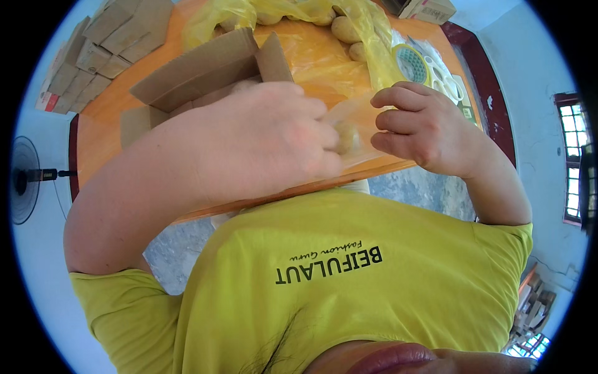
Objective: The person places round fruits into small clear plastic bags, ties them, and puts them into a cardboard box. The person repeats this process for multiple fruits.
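Both of my hands are over the front of the orange table. My left hand, large and slightly blurred, has its fingers curled at the left side of a clear plastic bag. My right hand grips the bag's right side with bent fingers; the fingertips are partly hidden. Between the hands, a round, tan-yellow item like a potato shows through the plastic. Behind my left hand and forearm stands an open cardboard box with raised flaps; its inside is mostly hidden.
A yellow plastic bag with several potato-like items lies at the back. Tape rolls and white ring-shaped items lie at the right. Small cardboard boxes are stacked back left. The table's front edge runs close to my body.
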The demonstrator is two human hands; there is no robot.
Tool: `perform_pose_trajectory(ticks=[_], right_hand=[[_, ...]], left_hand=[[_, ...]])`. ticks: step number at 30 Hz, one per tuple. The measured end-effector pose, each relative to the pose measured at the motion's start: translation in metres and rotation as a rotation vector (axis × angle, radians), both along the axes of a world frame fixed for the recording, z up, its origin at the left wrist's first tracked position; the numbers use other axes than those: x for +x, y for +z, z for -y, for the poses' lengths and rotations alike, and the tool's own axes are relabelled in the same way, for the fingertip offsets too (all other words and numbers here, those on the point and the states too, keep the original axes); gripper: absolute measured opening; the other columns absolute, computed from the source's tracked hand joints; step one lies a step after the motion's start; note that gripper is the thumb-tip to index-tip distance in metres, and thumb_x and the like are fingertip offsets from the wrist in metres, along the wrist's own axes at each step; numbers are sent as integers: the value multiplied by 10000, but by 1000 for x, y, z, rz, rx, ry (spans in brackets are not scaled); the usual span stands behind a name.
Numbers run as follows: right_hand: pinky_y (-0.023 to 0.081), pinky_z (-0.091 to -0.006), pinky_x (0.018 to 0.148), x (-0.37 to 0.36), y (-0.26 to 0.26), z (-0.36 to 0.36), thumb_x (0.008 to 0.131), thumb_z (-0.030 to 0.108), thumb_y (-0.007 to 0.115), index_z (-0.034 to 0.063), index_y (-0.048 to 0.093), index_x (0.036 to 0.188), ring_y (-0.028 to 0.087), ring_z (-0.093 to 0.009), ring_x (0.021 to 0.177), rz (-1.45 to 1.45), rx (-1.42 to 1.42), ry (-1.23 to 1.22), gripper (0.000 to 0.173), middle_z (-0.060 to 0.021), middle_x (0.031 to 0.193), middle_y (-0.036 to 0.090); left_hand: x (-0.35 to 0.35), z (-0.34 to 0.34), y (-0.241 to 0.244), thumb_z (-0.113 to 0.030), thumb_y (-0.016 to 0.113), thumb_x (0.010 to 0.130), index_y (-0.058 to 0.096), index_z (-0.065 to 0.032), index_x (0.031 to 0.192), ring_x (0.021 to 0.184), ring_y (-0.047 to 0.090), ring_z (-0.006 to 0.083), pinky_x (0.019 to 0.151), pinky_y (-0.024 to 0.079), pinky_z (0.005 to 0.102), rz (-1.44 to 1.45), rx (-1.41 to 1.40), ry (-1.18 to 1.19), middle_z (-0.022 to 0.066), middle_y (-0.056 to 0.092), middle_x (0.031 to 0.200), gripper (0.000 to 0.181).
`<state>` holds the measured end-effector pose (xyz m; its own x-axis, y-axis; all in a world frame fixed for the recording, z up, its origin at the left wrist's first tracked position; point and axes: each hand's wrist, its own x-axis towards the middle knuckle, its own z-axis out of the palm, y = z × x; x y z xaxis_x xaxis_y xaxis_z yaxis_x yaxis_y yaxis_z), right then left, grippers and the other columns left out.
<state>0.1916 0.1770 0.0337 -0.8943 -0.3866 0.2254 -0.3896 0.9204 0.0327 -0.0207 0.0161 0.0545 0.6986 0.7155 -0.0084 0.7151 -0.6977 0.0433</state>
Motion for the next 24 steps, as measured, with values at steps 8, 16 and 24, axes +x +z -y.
perform_pose_trajectory(ticks=[8, 16, 24], right_hand=[[507, -380, 784, 9, 3, -9, 607, 160, 685, 48, 634, 744, 581, -288, 1007, -6, 12, -26, 184, -37, 901, 610], [501, -388, 711, 9, -2, -6, 588, 215, 768, 64, 622, 763, 585, -299, 910, 41, -45, -23, 273, -41, 874, 576], [498, -391, 710, 8, 0, -12, 568, 140, 780, 51, 570, 740, 584, -299, 916, 32, -140, -22, 286, -64, 862, 549]], left_hand=[[-10, -5, -12, -157, 678, 776, 570, -98, 792, 734, 576, 236, 691, 441, 356, 82, -15, 184, 46, 560, 739, 125], [-6, -6, -10, -158, 674, 763, 582, -77, 767, 730, 573, 249, 687, 444, 367, -11, -11, 191, 63, 537, 721, 123], [0, 3, -3, -156, 700, 710, 588, -66, 655, 724, 532, 248, 655, 434, 360, 78, 22, 163, 67, 489, 724, 153]])
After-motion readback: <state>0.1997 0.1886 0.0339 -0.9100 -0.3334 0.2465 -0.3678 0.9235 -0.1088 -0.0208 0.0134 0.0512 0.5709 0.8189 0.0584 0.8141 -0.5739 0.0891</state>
